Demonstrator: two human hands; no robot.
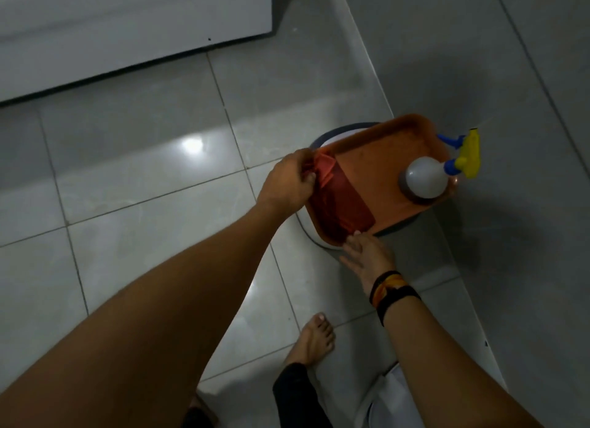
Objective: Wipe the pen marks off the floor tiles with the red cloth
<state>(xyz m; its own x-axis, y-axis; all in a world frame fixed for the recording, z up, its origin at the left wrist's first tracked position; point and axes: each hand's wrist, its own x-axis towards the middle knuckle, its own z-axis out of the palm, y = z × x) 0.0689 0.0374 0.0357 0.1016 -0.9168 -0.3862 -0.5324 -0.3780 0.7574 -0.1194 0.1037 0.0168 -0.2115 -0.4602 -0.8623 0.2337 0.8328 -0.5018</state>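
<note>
The red cloth (340, 205) lies folded along the near-left side of an orange tray (383, 159). My left hand (289, 181) pinches the cloth's far corner at the tray's left edge, lifting a fold. My right hand (367, 256), with dark bands on the wrist, rests with fingers apart at the tray's near corner, fingertips touching the cloth's near end. The grey floor tiles (153, 178) spread out to the left; I cannot make out pen marks on them in this dim light.
A white spray bottle (427, 176) with a yellow and blue trigger head stands on the tray's right corner. The tray sits on a round white stool (311, 232). A white cabinet (127, 28) stands at the upper left, a tiled wall (510, 76) on the right. My bare foot (314, 338) is below.
</note>
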